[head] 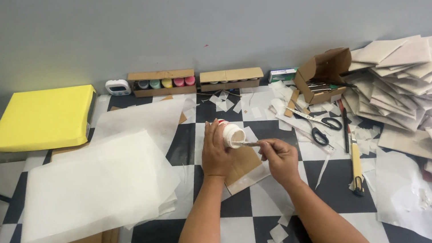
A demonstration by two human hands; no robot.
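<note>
The left hand (215, 153) is gripping a small white plastic jar (232, 134), tipped with its mouth facing right. The right hand (279, 157) is pinching a thin stick (247, 144), its tip lying level at that mouth.

Plain grey wall (243, 1); black-and-white checkered tabletop (224, 207)

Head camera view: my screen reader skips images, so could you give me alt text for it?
A person's left hand tilts a small white jar while the right hand dips a thin stick into it, above a checkered table strewn with translucent paper sheets, folded envelopes and scissors.
</note>
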